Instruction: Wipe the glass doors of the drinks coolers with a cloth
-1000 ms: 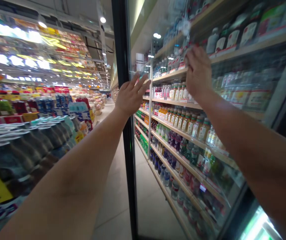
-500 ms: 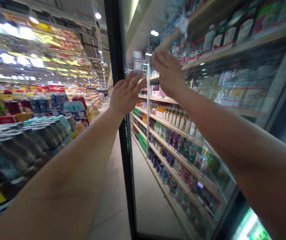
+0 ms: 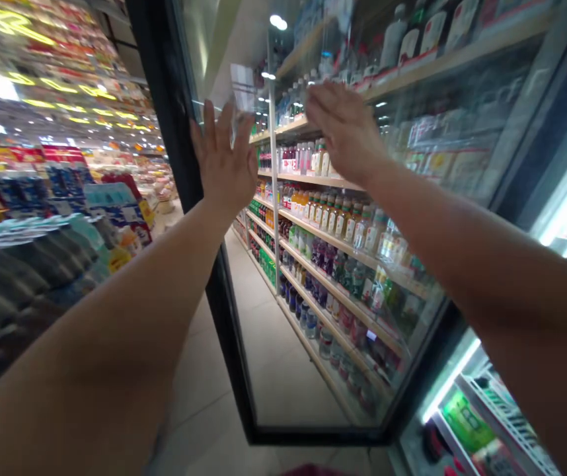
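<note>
A glass door (image 3: 313, 383) with a black frame (image 3: 228, 344) stands swung open in front of me. My left hand (image 3: 226, 155) is at its outer edge, fingers spread, over the glass beside the frame. My right hand (image 3: 345, 132) is raised at the upper middle of the pane with its fingers stretched and held close together. Neither hand appears to hold anything. Whether the right fingertips touch the glass, I cannot tell. Through the pane, or mirrored in it, show shelves (image 3: 323, 277) of bottled drinks.
At lower right is a lit refrigerated cabinet with a green package (image 3: 466, 420) inside. Shrink-wrapped bottles (image 3: 30, 271) are stacked on the left, with boxed goods (image 3: 110, 205) behind them. A pale tiled floor (image 3: 204, 396) runs below the door.
The door's outer edge and my left hand have shifted left in view, and its lower frame now shows. More of the lit cabinet appears at right. The left fingers point more upward.
</note>
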{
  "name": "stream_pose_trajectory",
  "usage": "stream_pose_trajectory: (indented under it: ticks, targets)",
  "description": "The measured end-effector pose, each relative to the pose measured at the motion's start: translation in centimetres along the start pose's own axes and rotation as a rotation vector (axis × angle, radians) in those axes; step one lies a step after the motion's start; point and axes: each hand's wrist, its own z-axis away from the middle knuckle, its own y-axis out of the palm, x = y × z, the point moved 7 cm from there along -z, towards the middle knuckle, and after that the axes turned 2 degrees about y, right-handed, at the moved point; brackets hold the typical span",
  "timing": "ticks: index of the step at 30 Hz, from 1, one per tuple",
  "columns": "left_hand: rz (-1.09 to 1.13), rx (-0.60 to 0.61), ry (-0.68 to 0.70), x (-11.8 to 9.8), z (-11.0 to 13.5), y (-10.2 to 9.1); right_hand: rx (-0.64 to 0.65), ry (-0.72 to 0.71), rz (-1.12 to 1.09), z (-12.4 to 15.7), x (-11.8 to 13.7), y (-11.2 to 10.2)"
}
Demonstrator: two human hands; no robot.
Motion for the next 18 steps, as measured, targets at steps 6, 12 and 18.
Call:
stream_pose_trajectory:
  ticks: [6,12,18]
  targets:
    - [-0.143,-0.109,0.082,-0.3,0.5,-0.8,-0.388,0.477,-0.039,4.7,-11.8,-4.9]
    - [-0.225,-0.081,0.057,-0.3,0.4,-1.6,-0.101,-0.120,-0.054,8.4,-8.1,-2.2]
    - [-0.208,-0.031,0.068,-0.7,0.6,-2.5,-0.330,0.140,0.028,8.2,-11.8,-3.8]
